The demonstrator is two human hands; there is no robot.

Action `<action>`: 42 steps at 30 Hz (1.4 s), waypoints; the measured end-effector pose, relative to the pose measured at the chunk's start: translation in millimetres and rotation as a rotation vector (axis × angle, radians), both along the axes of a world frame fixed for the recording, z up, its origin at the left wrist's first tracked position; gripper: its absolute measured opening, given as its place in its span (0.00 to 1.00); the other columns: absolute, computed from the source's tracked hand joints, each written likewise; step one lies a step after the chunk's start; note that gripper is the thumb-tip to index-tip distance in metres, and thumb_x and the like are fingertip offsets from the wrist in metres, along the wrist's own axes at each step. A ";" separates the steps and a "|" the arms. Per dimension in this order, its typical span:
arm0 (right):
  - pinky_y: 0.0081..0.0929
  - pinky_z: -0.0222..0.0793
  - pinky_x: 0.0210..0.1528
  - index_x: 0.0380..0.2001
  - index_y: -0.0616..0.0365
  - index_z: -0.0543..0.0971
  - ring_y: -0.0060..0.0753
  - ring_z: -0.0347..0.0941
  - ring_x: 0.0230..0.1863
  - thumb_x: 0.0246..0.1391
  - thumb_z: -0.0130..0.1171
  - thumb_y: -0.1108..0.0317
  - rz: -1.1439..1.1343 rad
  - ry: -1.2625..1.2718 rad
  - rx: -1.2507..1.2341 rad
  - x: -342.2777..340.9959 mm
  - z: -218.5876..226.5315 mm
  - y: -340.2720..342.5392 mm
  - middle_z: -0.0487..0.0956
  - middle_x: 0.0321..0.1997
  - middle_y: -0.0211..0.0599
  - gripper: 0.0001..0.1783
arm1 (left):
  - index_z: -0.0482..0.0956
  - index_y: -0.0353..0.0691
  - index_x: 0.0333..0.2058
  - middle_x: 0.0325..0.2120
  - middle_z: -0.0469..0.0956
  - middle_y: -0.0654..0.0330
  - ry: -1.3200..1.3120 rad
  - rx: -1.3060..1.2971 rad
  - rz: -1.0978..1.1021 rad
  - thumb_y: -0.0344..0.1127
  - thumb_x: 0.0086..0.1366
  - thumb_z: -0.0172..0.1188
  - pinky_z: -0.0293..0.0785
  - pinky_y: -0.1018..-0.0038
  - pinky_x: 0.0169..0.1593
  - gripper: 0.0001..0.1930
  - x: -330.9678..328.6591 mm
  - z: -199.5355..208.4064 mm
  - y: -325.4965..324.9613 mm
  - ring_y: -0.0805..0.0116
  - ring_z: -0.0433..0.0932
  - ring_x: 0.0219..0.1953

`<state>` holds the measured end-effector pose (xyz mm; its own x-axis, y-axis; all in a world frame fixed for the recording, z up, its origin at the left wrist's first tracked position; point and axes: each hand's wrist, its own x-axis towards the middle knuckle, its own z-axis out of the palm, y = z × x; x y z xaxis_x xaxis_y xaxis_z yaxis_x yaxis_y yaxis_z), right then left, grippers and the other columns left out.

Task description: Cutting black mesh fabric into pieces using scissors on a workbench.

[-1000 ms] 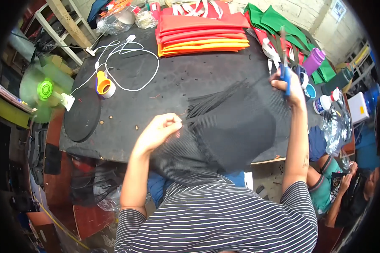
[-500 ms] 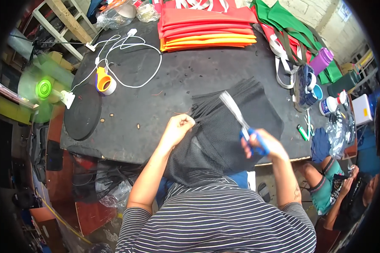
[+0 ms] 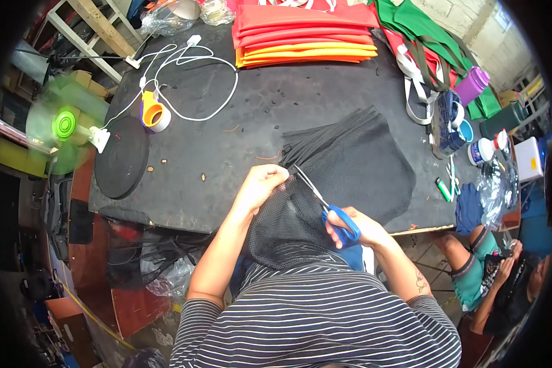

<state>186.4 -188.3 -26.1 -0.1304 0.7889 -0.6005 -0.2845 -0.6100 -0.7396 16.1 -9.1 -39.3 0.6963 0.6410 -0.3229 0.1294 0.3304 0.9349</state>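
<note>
Black mesh fabric (image 3: 356,165) lies over the table's near edge and hangs down onto my lap, with a fan of thin folded layers or strips at its far left. My left hand (image 3: 262,185) pinches the fabric near its left edge, thumb and forefinger pressed together. In my right hand (image 3: 356,228) is a pair of blue-handled scissors (image 3: 316,191). Their blades point up and left, slightly parted, with the tips beside my left fingertips at the fabric's edge. Whether the blades have cloth between them is too small to tell.
Red and orange folded bags (image 3: 306,37) are stacked at the back of the black table (image 3: 190,153). A white cable (image 3: 236,86) and tape roll (image 3: 157,116) lie left, near a spinning green fan (image 3: 64,125). Bottles and a green lighter (image 3: 443,189) stand right. Another person (image 3: 503,276) sits lower right.
The scissors have moved left and down, from over the middle of the mesh to beside my left fingertips. Their blades have parted slightly. My left hand stays pinched in nearly the same place.
</note>
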 end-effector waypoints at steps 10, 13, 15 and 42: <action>0.13 0.65 0.15 0.19 0.58 0.72 0.16 0.66 0.12 0.50 0.59 0.53 -0.121 0.004 0.006 -12.0 -1.8 5.3 0.70 0.14 0.25 0.19 | 0.80 0.38 0.31 0.17 0.72 0.69 0.001 -0.046 -0.024 0.37 0.60 0.55 0.51 0.87 0.17 0.09 -2.1 -1.7 0.9 0.87 0.60 0.14; 0.14 0.65 0.17 0.20 0.60 0.72 0.17 0.66 0.14 0.50 0.60 0.57 -0.069 -0.053 0.012 -12.6 -0.4 4.7 0.70 0.15 0.27 0.17 | 0.80 0.38 0.30 0.16 0.72 0.69 0.015 -0.026 -0.028 0.37 0.60 0.55 0.51 0.87 0.17 0.09 -1.8 -0.6 0.4 0.87 0.59 0.13; 0.14 0.65 0.17 0.19 0.60 0.72 0.17 0.66 0.14 0.49 0.61 0.57 -0.063 -0.065 0.005 -12.8 1.5 4.1 0.70 0.15 0.27 0.17 | 0.80 0.38 0.30 0.16 0.72 0.69 0.024 -0.013 -0.022 0.37 0.60 0.55 0.51 0.87 0.17 0.09 -1.9 0.8 -0.3 0.87 0.59 0.13; 0.13 0.65 0.19 0.23 0.58 0.71 0.15 0.67 0.15 0.53 0.56 0.52 -0.038 -0.020 0.143 -16.4 -2.1 2.0 0.70 0.17 0.25 0.20 | 0.78 0.33 0.29 0.20 0.76 0.63 0.034 0.014 -0.004 0.30 0.58 0.56 0.66 0.84 0.27 0.06 -6.7 17.0 -0.2 0.80 0.70 0.21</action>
